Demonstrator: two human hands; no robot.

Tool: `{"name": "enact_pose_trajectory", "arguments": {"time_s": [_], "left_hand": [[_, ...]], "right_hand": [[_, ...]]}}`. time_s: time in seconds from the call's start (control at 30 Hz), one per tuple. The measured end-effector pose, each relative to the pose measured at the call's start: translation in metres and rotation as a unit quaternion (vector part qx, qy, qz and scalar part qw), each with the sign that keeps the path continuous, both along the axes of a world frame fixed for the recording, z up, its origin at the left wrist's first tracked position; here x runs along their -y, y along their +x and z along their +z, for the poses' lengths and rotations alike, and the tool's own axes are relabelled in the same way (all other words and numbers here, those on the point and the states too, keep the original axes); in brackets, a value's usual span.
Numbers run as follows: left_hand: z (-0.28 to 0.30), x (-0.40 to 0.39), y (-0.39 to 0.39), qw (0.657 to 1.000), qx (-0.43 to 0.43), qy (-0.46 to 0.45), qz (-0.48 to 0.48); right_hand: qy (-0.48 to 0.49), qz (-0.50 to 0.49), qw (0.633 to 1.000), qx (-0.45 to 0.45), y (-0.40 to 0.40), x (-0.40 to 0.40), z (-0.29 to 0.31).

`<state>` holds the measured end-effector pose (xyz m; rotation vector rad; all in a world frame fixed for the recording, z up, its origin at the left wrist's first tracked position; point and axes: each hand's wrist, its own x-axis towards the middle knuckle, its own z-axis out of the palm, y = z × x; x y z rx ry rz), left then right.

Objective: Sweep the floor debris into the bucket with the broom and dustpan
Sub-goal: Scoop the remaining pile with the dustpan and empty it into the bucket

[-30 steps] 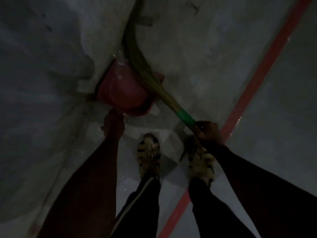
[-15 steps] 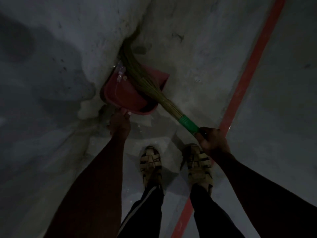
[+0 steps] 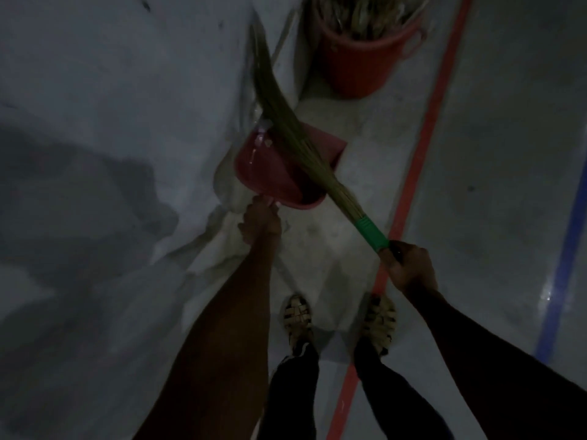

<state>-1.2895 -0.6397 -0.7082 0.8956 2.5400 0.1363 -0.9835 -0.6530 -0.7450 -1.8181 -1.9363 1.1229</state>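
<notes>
Debris (image 3: 263,138): a few pale scraps at the far left lip of the red dustpan (image 3: 270,173), partly inside it; too dim to identify.
Dustpan: on the floor (image 3: 349,192) against white sheeting (image 3: 127,90). Your left hand (image 3: 261,223) grasps its handle at the near edge.
Broom (image 3: 286,122): grass bristles lie diagonally across the pan, tips reaching past it along the sheeting; green collar near your right hand (image 3: 409,268), which is clenched round the handle.
Bucket (image 3: 362,58): red, upright, ahead of the pan and well apart, holding dry stalks.
Floor markings: red line (image 3: 422,147) beside your right foot; blue line (image 3: 568,249) farther right.
</notes>
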Motion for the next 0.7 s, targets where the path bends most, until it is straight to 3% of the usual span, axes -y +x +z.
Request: {"name": "enact_pose_trajectory", "arguments": {"time_s": [0.37,0.7], "left_hand": [[0.182,-0.035,0.063,0.994,-0.020,0.040,-0.102],[0.254,-0.097,0.103,0.988,0.008,0.093,-0.122]], "right_hand": [[-0.019,-0.072,0.997,-0.023,0.060,0.007,0.191],[-0.017,-0.114,0.993,-0.018,0.108,-0.055,0.303]]}}
